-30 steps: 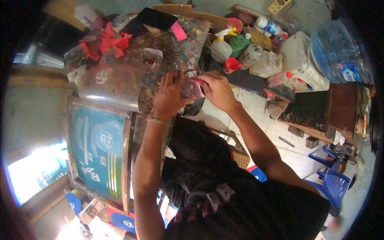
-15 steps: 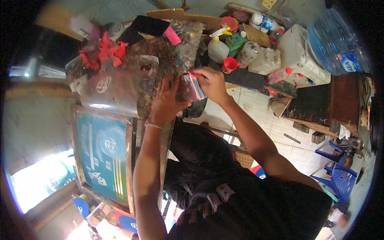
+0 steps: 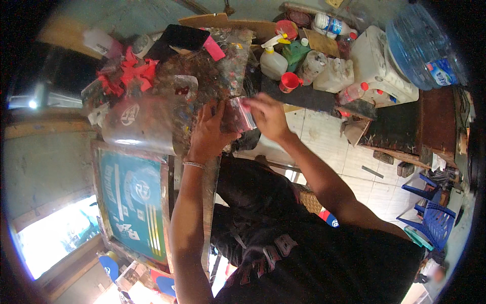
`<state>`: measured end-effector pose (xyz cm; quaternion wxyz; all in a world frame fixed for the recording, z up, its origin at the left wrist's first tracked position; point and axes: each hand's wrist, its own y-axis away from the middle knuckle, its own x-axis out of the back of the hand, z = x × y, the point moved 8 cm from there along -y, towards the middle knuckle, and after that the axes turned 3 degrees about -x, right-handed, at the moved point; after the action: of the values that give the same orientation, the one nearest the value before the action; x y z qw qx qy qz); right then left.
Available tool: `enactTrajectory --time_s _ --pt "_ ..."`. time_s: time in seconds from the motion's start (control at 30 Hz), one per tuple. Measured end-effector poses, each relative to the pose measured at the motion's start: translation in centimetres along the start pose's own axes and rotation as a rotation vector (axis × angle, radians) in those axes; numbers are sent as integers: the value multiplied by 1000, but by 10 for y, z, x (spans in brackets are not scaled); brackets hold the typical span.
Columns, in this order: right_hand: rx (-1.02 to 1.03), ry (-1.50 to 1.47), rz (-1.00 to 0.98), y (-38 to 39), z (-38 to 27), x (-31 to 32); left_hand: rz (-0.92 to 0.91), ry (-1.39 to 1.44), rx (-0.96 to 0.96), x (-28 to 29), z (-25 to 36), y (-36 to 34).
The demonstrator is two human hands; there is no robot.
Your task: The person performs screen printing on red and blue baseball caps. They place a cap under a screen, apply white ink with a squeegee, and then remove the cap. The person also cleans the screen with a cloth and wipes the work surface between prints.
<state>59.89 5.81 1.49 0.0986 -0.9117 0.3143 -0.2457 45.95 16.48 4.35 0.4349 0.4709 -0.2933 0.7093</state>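
Observation:
A small clear plastic packet (image 3: pixel 240 116) with a reddish tint and pale streaks is between my two hands, over the edge of the cluttered worktable (image 3: pixel 225 68). My left hand (image 3: pixel 206 129) grips its left side, thumb along the lower edge. At its upper right edge, the fingers of my right hand (image 3: pixel 271 119) are bent and pressed together, slightly blurred by motion. The packet's contents are too small to make out. A clear curved plastic sheet (image 3: pixel 139 124) with a round emblem lies left of my left hand.
A wood-framed teal printing screen (image 3: pixel 132 202) leans at the left. Red crumpled cloth (image 3: pixel 137 73) and a black flat object (image 3: pixel 182 38) lie on the table's far side. A spray bottle (image 3: pixel 274 63), a red cup (image 3: pixel 290 82) and a large water bottle (image 3: pixel 425 48) stand to the right.
My right hand's fingers have shifted right and slightly down along the packet's edge. My left hand stays nearly in place. The whole view has shifted a little.

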Motion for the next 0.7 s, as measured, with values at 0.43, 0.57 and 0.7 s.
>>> enactTrajectory --time_s 0.43,0.57,0.7 --pt "-13 122 -45 -20 -2 -6 20 21 -47 -1 2 2" --pt "-77 64 -119 36 -14 -1 16 -6 -10 0 2 5" --pt "24 126 -4 18 -15 1 40 3 -87 -5 -1 4"
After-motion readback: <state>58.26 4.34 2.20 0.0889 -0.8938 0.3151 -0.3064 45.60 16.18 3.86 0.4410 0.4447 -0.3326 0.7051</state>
